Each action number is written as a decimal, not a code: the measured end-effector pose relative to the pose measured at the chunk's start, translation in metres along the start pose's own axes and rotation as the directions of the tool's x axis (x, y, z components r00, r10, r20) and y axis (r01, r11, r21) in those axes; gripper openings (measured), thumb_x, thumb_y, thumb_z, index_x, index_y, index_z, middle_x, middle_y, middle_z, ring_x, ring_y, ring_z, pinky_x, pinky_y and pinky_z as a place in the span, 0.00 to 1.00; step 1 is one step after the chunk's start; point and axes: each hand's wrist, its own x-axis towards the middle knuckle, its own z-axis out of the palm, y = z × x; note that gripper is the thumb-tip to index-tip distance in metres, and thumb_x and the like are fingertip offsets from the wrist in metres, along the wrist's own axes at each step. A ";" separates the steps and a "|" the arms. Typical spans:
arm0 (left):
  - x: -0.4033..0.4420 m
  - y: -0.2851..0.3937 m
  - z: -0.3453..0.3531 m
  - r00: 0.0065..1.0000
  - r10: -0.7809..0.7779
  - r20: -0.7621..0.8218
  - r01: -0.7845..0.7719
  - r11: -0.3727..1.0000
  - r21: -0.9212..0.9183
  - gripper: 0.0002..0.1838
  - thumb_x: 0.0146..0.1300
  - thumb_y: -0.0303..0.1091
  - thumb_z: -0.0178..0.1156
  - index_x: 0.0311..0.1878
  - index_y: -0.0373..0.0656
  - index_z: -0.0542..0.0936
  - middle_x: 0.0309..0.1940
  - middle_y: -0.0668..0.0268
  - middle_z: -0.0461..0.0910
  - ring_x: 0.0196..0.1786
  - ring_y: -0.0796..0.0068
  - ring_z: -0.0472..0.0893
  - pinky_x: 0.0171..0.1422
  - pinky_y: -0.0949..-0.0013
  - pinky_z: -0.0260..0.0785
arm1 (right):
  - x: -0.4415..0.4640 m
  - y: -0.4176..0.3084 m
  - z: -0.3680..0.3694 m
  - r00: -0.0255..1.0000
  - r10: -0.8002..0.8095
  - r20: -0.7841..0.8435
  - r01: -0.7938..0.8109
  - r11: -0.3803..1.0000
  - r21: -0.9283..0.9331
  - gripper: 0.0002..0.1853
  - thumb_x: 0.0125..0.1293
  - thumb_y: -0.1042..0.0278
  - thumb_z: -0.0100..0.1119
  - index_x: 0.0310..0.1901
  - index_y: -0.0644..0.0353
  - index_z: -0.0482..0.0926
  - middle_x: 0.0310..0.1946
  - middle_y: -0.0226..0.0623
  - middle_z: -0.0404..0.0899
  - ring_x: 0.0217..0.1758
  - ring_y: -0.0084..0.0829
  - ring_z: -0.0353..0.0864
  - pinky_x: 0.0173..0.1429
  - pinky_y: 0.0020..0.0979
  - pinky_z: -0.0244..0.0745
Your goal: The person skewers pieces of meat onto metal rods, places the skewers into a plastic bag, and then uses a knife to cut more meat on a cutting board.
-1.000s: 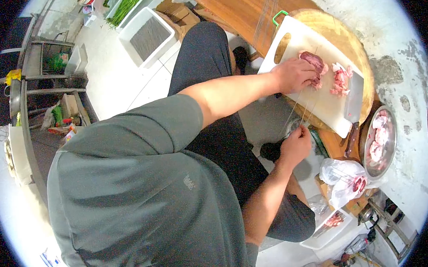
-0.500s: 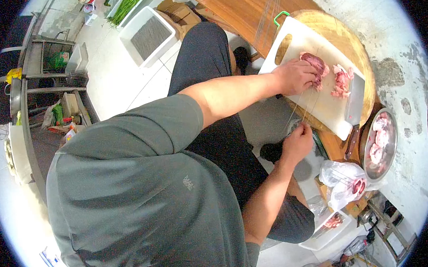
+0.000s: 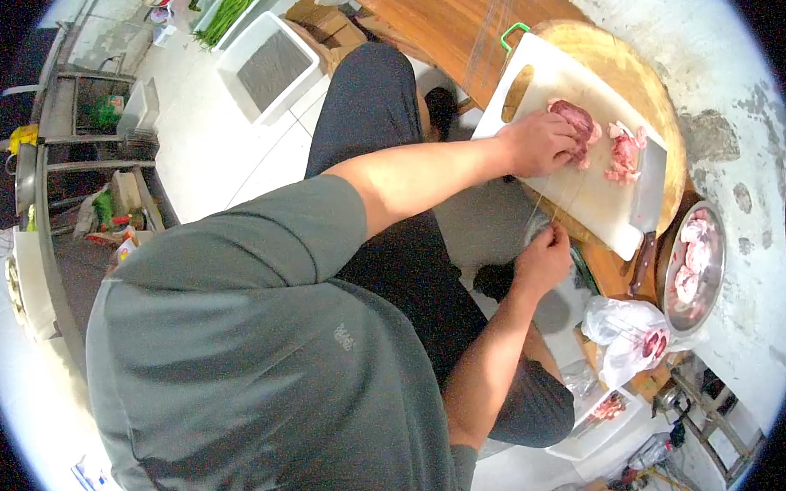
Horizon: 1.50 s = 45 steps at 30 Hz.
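Note:
My left hand (image 3: pixel 543 142) is closed on a dark red piece of meat (image 3: pixel 573 120) at the near side of a white cutting board (image 3: pixel 577 196). Lower down, off the board's edge, my right hand (image 3: pixel 542 260) pinches thin skewers (image 3: pixel 546 206) that point toward the meat. Their far tips are hard to make out by the left fingers. Pale pink meat pieces (image 3: pixel 624 152) lie farther across the board. A cleaver (image 3: pixel 650 187) rests beside them, its wooden handle past the board's corner.
Beneath the board is a round wooden block (image 3: pixel 665 98) on a wooden table (image 3: pixel 443 21). A steel bowl (image 3: pixel 719 268) of meat and a plastic bag (image 3: pixel 610 323) stand nearby. White tubs (image 3: pixel 228 63) and a metal rack (image 3: pixel 95 163) are on the floor side.
My left hand stays on the meat. My right hand still pinches the skewers, having shifted only slightly. The whole view has moved a little.

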 end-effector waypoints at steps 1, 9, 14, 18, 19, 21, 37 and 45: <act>0.000 -0.002 0.000 1.000 -0.021 0.008 0.021 0.999 -0.031 0.08 0.59 0.37 0.62 0.38 0.49 0.87 0.44 0.70 0.84 0.54 0.67 0.80 0.60 0.60 0.72 | -0.001 -0.001 -0.002 1.000 -0.007 0.008 0.007 1.000 0.012 0.17 0.70 0.62 0.54 0.51 0.65 0.85 0.45 0.52 0.86 0.49 0.49 0.86 0.54 0.42 0.78; 0.024 -0.022 0.000 0.976 -0.218 -0.018 0.218 0.976 0.015 0.10 0.60 0.38 0.59 0.40 0.53 0.88 0.43 0.70 0.85 0.54 0.62 0.80 0.63 0.57 0.67 | -0.006 0.003 -0.006 0.999 0.006 0.045 -0.008 0.999 0.045 0.17 0.71 0.64 0.53 0.53 0.67 0.82 0.48 0.55 0.85 0.50 0.54 0.84 0.54 0.45 0.78; 0.028 -0.030 0.005 0.962 -0.274 -0.005 0.274 0.962 -0.015 0.11 0.62 0.39 0.58 0.40 0.54 0.89 0.47 0.71 0.85 0.56 0.64 0.79 0.65 0.56 0.65 | -0.011 0.004 -0.001 1.000 0.006 0.030 -0.006 1.000 0.009 0.17 0.72 0.63 0.53 0.53 0.67 0.82 0.48 0.55 0.85 0.50 0.55 0.84 0.53 0.45 0.79; 0.028 -0.035 0.010 0.961 -0.275 0.018 0.275 0.961 0.007 0.11 0.62 0.40 0.58 0.39 0.53 0.89 0.48 0.72 0.85 0.56 0.64 0.79 0.65 0.56 0.64 | -0.013 0.015 0.011 1.000 0.003 -0.029 -0.001 0.999 0.042 0.17 0.73 0.63 0.54 0.52 0.66 0.82 0.48 0.54 0.85 0.51 0.54 0.85 0.55 0.45 0.79; 0.028 -0.036 0.011 0.960 -0.280 0.017 0.279 0.960 0.027 0.11 0.62 0.40 0.58 0.39 0.53 0.89 0.48 0.72 0.85 0.56 0.65 0.79 0.66 0.56 0.64 | -0.014 0.014 0.011 0.999 0.014 -0.030 -0.013 0.999 0.035 0.17 0.73 0.62 0.54 0.52 0.66 0.82 0.48 0.54 0.85 0.51 0.54 0.85 0.55 0.44 0.79; 0.030 -0.031 0.009 0.944 -0.325 0.050 0.323 0.946 0.036 0.11 0.61 0.41 0.59 0.39 0.53 0.89 0.48 0.72 0.85 0.56 0.65 0.79 0.66 0.56 0.64 | -0.013 0.016 0.013 0.999 0.026 -0.045 -0.023 0.998 0.055 0.16 0.73 0.62 0.55 0.52 0.66 0.82 0.47 0.54 0.85 0.51 0.53 0.85 0.55 0.43 0.79; 0.032 -0.028 0.011 0.902 -0.430 0.037 0.430 0.903 -0.002 0.12 0.62 0.44 0.60 0.38 0.54 0.89 0.54 0.73 0.84 0.60 0.65 0.77 0.67 0.56 0.62 | -0.008 -0.003 -0.006 0.999 0.044 0.030 -0.043 0.999 -0.026 0.14 0.70 0.67 0.56 0.49 0.67 0.84 0.41 0.52 0.87 0.44 0.49 0.87 0.50 0.43 0.80; 0.036 -0.030 0.010 0.895 -0.430 0.114 0.433 0.902 0.004 0.13 0.63 0.45 0.59 0.41 0.54 0.89 0.56 0.72 0.83 0.62 0.65 0.76 0.69 0.54 0.61 | 0.001 0.006 0.001 1.000 0.002 -0.005 -0.001 0.999 0.046 0.15 0.70 0.66 0.56 0.49 0.69 0.83 0.43 0.54 0.86 0.46 0.52 0.86 0.52 0.43 0.80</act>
